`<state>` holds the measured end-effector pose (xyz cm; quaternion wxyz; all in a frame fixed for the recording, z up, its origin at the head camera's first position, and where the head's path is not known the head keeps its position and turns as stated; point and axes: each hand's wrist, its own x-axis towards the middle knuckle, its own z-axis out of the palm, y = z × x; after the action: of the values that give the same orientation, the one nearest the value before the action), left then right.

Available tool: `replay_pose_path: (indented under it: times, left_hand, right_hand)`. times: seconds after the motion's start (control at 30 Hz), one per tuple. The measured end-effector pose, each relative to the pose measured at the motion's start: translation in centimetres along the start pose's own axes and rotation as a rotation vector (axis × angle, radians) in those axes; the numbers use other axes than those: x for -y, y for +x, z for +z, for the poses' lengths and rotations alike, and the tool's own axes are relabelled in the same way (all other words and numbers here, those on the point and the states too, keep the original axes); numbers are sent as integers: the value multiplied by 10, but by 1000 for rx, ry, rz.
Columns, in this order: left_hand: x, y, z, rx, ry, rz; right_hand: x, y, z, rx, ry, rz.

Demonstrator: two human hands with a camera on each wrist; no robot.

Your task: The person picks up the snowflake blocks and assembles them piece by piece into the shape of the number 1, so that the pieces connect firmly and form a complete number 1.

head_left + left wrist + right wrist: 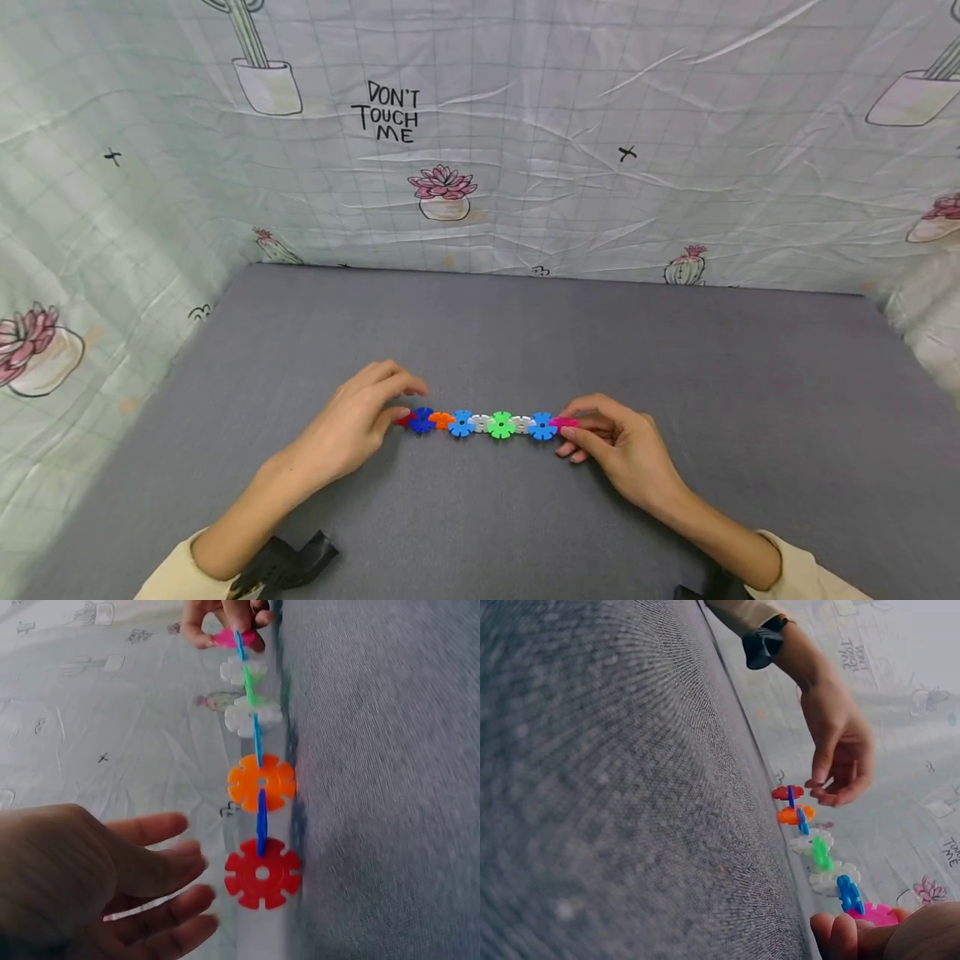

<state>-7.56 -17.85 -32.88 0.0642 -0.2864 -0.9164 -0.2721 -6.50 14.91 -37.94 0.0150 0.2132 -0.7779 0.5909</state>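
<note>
A straight chain of notched plastic flower discs [501, 425] lies across the grey surface, slotted together at alternating angles. From the left it runs red, dark blue, orange, light blue, white, green, white, light blue and pink. My right hand [626, 450] pinches the pink disc [875, 914] at the right end between thumb and fingers. At the other end, my left hand [360, 417] hovers beside the red disc [262, 874]. In the left wrist view its fingers are loosely bent and stand apart from that disc, holding nothing.
The grey cloth-covered table [525, 350] spreads around the chain. Behind and at the sides hangs a pale curtain [525, 125] printed with potted plants and lettering. A black strap [300, 562] is by the left wrist, and another dark piece [712, 583] is by the right.
</note>
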Motion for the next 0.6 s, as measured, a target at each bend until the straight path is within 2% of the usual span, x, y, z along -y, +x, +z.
replay_pose_path:
  times: [0.13, 0.23, 0.43, 0.6]
  left_hand:
    - [4, -1, 1, 57, 12, 20]
    - [7, 0, 5, 63, 19, 36]
    - [14, 1, 14, -1, -24, 56]
    - [14, 2, 19, -43, -47, 24]
  right_hand:
    - [-5, -1, -1, -3, -7, -1]
    - [-8, -1, -1, -5, -12, -12]
    - [-7, 0, -1, -4, -13, -5]
    - [-3, 2, -1, -13, -10, -2]
